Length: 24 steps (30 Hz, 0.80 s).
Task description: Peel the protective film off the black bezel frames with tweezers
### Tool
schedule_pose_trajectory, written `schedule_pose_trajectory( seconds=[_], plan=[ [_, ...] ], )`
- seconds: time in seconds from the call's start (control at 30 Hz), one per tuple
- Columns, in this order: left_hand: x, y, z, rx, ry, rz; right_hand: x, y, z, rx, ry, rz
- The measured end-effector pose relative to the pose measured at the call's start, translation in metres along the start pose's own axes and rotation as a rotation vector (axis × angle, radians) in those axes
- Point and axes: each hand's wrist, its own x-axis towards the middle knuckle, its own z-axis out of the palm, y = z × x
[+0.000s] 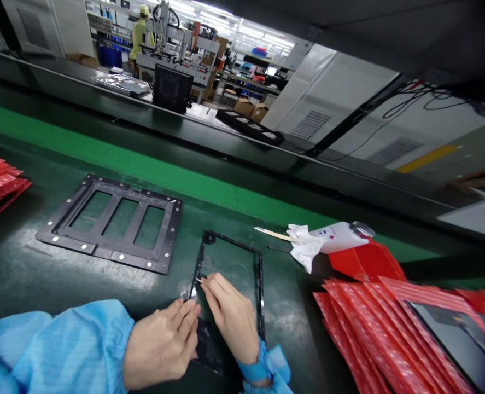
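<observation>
Thin black frame (261, 287), one: flat on dark green table (293, 334), before the wearer; long axis running near to far, far short end slanting nearer toward the right. Left hand (164, 342): fingers at the left rail, whether clasping or merely resting cannot be told. Right hand (232, 314): slim pale piece (199, 280) pinched, pointing leftward at same rail

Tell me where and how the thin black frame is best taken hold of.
The thin black frame is probably best pinched by its right edge, near the far corner, coming from the right. It lies flat, that edge is a narrow bar, and the open middle leaves room for fingertips inside; the left hand and right hand are at the left edge.
</observation>
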Motion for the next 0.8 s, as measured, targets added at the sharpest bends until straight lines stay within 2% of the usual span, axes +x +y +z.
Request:
schedule_pose_trajectory(
  seconds=[0.23, 0.43, 0.57, 0.7, 0.8],
  plan=[
    [0.0011, -0.0014, 0.0001, -0.006, 0.003, -0.002, -0.0011, -0.0008, -0.0018, -0.029, -0.035, -0.046],
    [0.0014, -0.0022, -0.0003, -0.014, -0.003, 0.010, 0.0021, -0.0021, -0.0014, -0.006, 0.008, 0.006],
    [0.0009, -0.0014, 0.0010, -0.016, -0.004, 0.009, 0.0016, -0.0015, -0.0018, -0.017, -0.017, -0.010],
    [0.0012, -0.0013, 0.0022, -0.014, 0.003, 0.002, 0.0002, 0.0016, -0.0052, 0.073, -0.030, -0.054],
    [0.0013, -0.0015, 0.0025, -0.017, 0.017, 0.004, 0.0013, 0.0020, -0.0079, 0.152, 0.006, -0.030]
  ],
)
